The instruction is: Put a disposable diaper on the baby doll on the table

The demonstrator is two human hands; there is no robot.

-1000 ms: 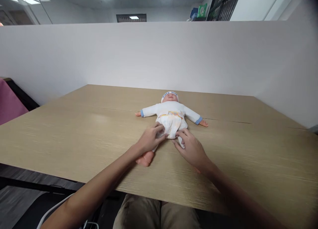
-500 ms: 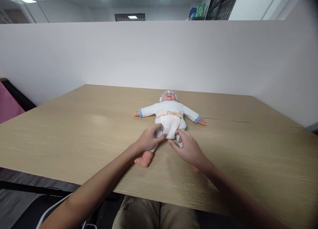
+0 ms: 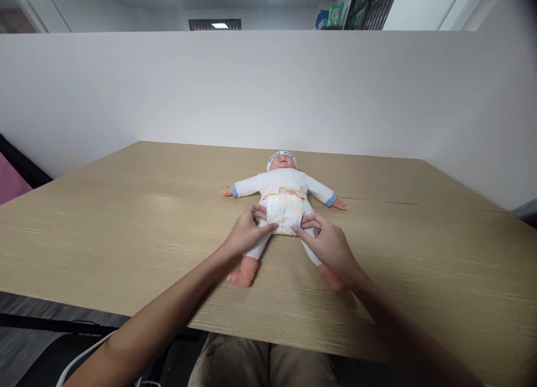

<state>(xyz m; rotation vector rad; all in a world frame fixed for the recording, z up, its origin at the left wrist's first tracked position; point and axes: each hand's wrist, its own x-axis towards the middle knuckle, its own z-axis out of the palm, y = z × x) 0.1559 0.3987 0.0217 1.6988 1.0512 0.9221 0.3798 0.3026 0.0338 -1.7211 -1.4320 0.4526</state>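
A baby doll (image 3: 282, 179) in a white outfit with blue cuffs lies on its back, head away from me, arms spread and legs apart. Around its hips is a white diaper (image 3: 285, 211) with an orange and yellow printed band at the waist. My left hand (image 3: 250, 229) pinches the diaper's edge by the leg on the left, thumb near the lower front. On the other side, my right hand (image 3: 323, 239) grips the opposite leg edge between thumb and fingers. Both bare feet of the doll point towards me.
The doll lies on a wide wooden table (image 3: 146, 225) with a seam across it. A white partition (image 3: 268, 90) rises behind the table. Something pink (image 3: 12, 177) stands at the far left, and a white cable (image 3: 81, 356) hangs below the front edge.
My hands have moved slightly apart, and the diaper's front now looks flatter and wider between the legs. More of the doll's leg on the right shows.
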